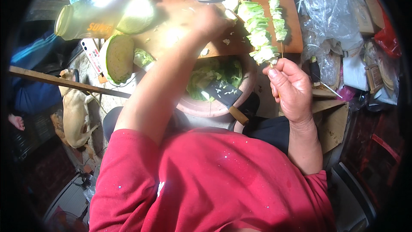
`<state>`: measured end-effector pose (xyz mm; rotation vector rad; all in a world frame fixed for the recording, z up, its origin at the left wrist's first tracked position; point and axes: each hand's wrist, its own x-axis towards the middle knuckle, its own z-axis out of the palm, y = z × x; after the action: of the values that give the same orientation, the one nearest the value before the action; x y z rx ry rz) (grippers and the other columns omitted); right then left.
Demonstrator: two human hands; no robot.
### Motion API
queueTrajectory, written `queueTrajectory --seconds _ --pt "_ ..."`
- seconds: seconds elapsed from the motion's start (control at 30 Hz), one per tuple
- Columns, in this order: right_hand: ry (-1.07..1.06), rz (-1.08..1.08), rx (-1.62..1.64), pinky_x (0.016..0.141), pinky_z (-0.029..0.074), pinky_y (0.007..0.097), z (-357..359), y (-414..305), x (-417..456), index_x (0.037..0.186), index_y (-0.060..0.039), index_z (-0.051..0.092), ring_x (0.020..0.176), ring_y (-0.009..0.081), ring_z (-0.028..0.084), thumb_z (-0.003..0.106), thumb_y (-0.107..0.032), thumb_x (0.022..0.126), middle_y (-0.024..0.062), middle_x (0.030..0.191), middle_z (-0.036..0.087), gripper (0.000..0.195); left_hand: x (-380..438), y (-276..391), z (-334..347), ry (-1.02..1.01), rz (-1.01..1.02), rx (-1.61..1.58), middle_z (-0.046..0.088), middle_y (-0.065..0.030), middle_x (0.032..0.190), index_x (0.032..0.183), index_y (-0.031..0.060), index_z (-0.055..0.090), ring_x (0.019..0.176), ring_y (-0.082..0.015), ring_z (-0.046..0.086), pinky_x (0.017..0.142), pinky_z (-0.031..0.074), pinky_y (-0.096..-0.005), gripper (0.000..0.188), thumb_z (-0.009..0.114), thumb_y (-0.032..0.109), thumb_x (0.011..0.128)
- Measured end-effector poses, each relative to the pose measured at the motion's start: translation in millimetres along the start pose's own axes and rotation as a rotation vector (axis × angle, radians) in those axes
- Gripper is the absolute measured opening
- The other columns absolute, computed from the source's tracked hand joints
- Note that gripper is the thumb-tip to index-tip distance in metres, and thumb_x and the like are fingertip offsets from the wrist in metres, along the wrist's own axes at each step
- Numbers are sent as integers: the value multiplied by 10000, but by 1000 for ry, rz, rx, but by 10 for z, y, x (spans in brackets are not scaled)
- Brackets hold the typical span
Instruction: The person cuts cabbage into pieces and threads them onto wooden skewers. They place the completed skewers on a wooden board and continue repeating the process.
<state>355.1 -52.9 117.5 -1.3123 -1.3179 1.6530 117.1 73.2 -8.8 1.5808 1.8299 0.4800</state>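
My right hand (289, 83) is closed on the lower end of a thin wooden skewer, pinched between thumb and fingers. Folded pale-green cabbage pieces (259, 33) are threaded along it, and its pointed tip leans towards the board's far side. To its right, a second cabbage skewer (278, 22) lies on the wooden board (294, 43). My left hand (210, 22) is over the board, blurred, fingertips at a small cabbage chunk (230, 14); whether it grips the chunk is unclear. Another white-green chunk (231, 4) lies just beyond.
A cleaver (223, 93) rests across a basin (210, 111) of cabbage leaves (199, 82) before me. Cut cabbage (117, 58), a cabbage wedge (136, 14) and a plastic jar (83, 22) stand left. A dog (75, 112) lies on the floor; plastic bags (331, 9) crowd the right.
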Motion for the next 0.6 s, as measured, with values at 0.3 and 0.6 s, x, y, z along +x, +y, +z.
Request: queueTrajectory --seconds 0.3,0.6 --pt "-45 -14 -69 522 369 201 73 7 -41 881 -31 591 592 13 456 616 -111 991 -56 680 546 138 -399 -202 -357 -67 -258 -240 718 -71 803 915 -9 710 661 -127 669 557 538 -283 289 808 227 780" --pt "-84 -33 -163 526 396 221 166 71 -26 880 -23 599 587 28 475 631 -104 972 -40 671 562 127 -448 -447 -278 28 -145 -243 693 -65 857 1208 -37 625 675 -103 618 539 522 -260 572 844 304 804"
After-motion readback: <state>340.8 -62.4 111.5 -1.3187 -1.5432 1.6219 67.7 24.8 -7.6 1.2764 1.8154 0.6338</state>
